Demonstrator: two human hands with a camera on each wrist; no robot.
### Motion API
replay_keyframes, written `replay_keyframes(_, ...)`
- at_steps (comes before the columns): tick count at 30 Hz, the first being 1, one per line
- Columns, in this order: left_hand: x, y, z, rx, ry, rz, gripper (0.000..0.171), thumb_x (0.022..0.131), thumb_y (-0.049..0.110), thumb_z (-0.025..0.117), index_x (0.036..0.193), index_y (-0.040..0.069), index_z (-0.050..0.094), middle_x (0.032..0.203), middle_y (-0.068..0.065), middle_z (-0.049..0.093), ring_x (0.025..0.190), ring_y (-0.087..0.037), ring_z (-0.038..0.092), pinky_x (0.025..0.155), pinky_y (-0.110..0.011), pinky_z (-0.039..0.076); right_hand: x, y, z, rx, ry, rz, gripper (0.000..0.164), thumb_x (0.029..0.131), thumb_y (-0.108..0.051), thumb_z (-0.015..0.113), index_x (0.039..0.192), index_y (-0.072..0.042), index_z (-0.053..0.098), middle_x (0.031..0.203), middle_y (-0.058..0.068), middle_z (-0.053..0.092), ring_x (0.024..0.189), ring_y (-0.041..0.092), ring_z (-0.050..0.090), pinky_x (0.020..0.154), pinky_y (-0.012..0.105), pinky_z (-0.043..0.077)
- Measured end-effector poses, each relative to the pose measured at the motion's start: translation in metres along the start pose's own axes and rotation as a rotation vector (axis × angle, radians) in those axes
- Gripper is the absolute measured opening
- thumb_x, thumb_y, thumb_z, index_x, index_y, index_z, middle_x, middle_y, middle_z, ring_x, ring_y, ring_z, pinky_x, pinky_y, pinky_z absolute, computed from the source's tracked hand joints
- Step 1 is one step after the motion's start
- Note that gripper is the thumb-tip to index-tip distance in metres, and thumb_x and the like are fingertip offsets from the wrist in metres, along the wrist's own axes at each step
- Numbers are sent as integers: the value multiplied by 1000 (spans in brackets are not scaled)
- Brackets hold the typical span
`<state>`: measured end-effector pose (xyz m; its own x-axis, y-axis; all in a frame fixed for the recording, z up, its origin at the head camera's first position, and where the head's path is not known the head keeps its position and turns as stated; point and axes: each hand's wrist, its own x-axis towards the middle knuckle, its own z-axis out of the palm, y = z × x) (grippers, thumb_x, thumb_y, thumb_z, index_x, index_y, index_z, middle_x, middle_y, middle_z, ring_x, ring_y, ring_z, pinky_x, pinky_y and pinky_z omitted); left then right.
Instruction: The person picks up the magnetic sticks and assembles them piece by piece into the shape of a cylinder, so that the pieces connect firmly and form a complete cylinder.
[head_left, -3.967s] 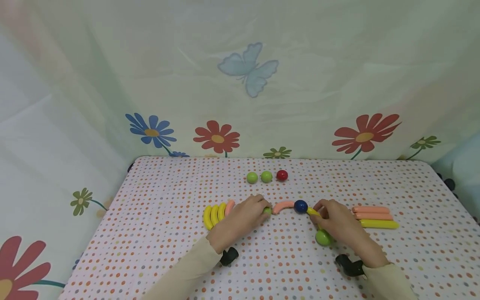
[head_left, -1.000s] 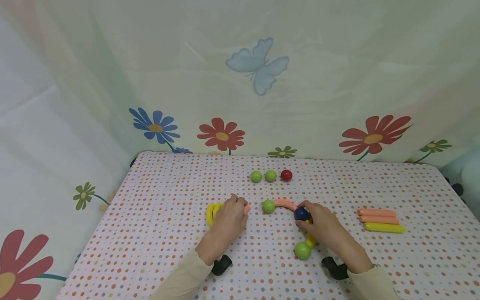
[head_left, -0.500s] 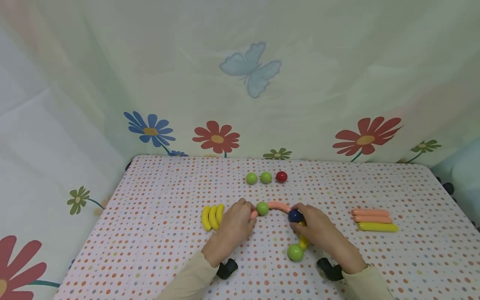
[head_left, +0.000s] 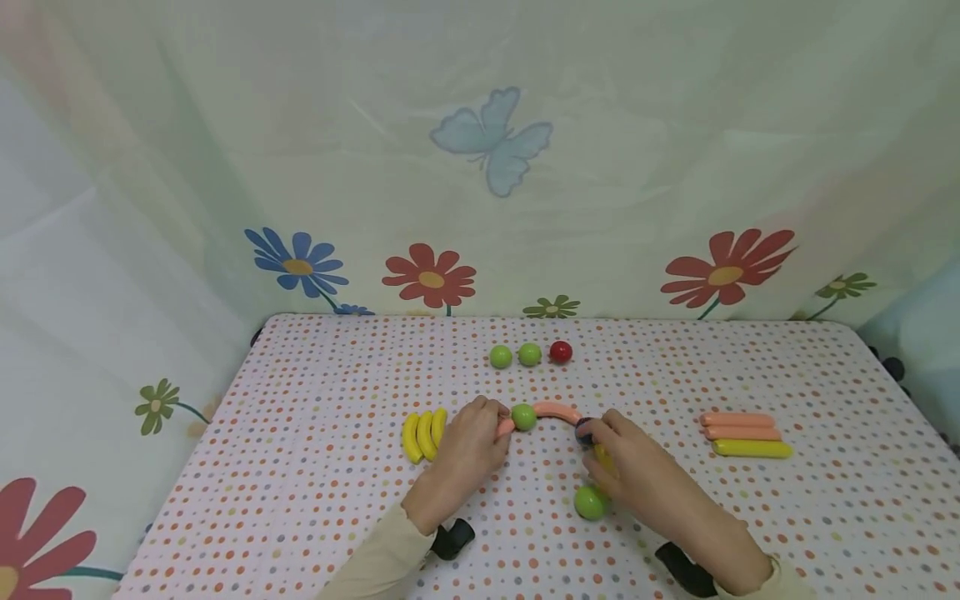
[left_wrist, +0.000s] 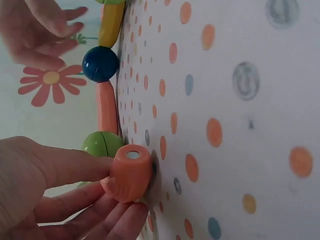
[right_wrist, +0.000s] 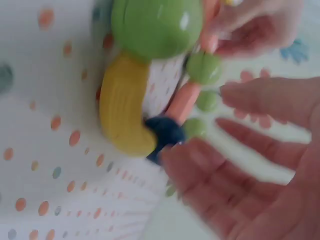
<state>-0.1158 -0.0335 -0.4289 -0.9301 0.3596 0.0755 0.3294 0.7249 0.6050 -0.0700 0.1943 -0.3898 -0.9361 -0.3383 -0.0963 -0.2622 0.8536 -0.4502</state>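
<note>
My left hand [head_left: 461, 442] pinches a short curved salmon-pink magnetic rod [left_wrist: 130, 172] between thumb and fingers; its near end shows a silver disc. Its far end meets or nearly meets a green ball [head_left: 524, 417]. From that ball a chain runs right: a curved pink rod [head_left: 557, 410], a dark blue ball [right_wrist: 167, 137], a curved yellow rod [right_wrist: 122, 105] and another green ball [head_left: 590, 502]. Over the blue ball and yellow rod is my right hand [head_left: 641, 471], its fingers spread loosely and holding nothing. In the head view it partly hides both.
Several curved yellow rods [head_left: 425, 435] lie left of my left hand. At the right are straight pink rods [head_left: 741, 427] and a straight yellow rod [head_left: 752, 448]. Behind the chain sit two green balls, one a green ball [head_left: 501, 357], and a red ball [head_left: 560, 352].
My left hand let go of the green ball at the chain's left end, took a curved pink rod and brought it to that ball. My right hand bent the chain, then released the blue ball.
</note>
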Motion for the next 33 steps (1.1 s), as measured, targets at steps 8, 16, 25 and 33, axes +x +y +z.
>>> replay_keyframes(8,0,-3,-5,-93,-78,-59,18,98,5,72,111,-7,72,92,-7,58,70,-12,52,59,-22,46,-17,14,7,-63,-191,-372,41,79,-2,90,111,-23,74,108,-11,56,91,4,54,72,30,50)
replay_keyframes(16,5,-8,-8,-233,-151,-50,17,100,5,71,111,-8,71,88,-6,57,61,-7,57,58,-20,45,-6,32,20,30,-158,-454,35,83,-3,87,111,-18,73,107,-9,58,90,3,56,71,30,53)
replay_keyframes(25,9,-13,-10,-310,-185,-52,17,101,5,69,113,-7,71,66,-2,62,50,-7,55,52,-18,39,12,-3,26,163,-165,-411,25,92,-16,82,115,-11,73,106,-9,59,85,-1,51,72,22,50)
replay_keyframes(33,14,-16,-10,-262,-179,-49,20,97,8,75,112,-5,75,83,0,68,67,-6,54,59,-19,44,29,-25,41,161,-109,-447,30,92,-12,82,119,-7,72,118,-1,66,105,8,62,88,30,56)
